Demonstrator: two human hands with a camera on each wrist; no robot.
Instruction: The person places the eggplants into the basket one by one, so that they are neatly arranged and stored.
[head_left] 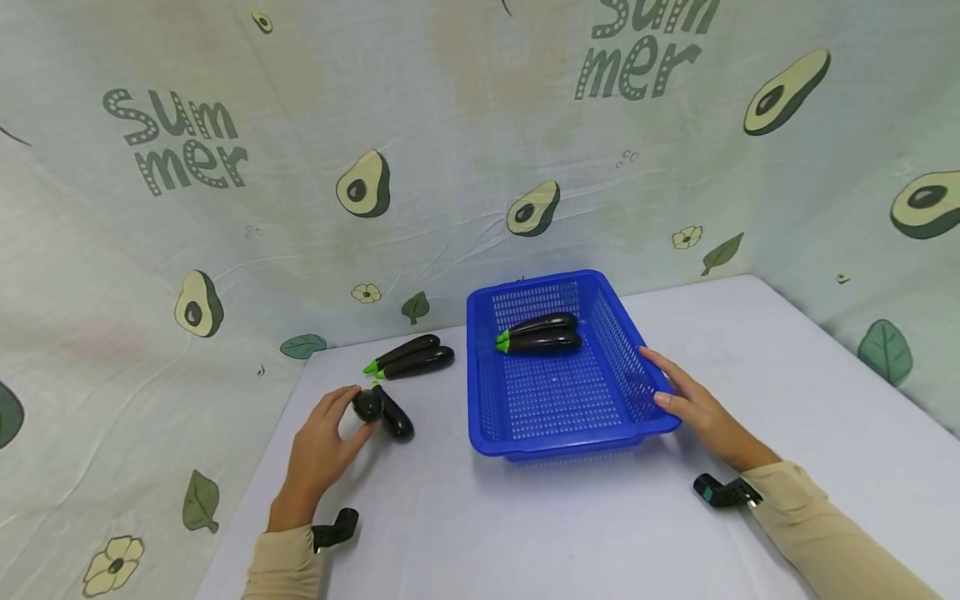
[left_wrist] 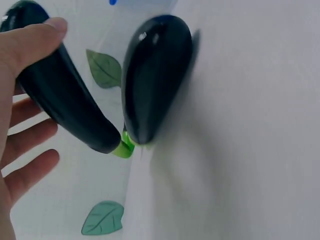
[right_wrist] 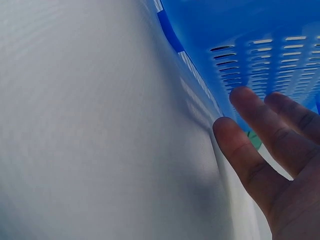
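My left hand [head_left: 318,454] holds a dark eggplant [left_wrist: 65,95] between thumb and fingers, raised above the table at the left. In the head view it shows end-on, and in the left wrist view its green stem points away from the palm. Right beside it, another eggplant [head_left: 397,421] lies on the table. My right hand [head_left: 705,417] grips the right rim of a blue plastic basket [head_left: 573,442], thumb over the edge and several fingers [right_wrist: 255,112] along the outer side. Inside the basket two eggplants [head_left: 538,342] lie side by side, green stems to the left.
Two more eggplants [head_left: 416,362] lie together at the back left of the white table [head_left: 570,533], left of the basket. A printed cloth [head_left: 442,108] with avocados hangs behind the table. Each wrist wears a small black camera [head_left: 723,492].
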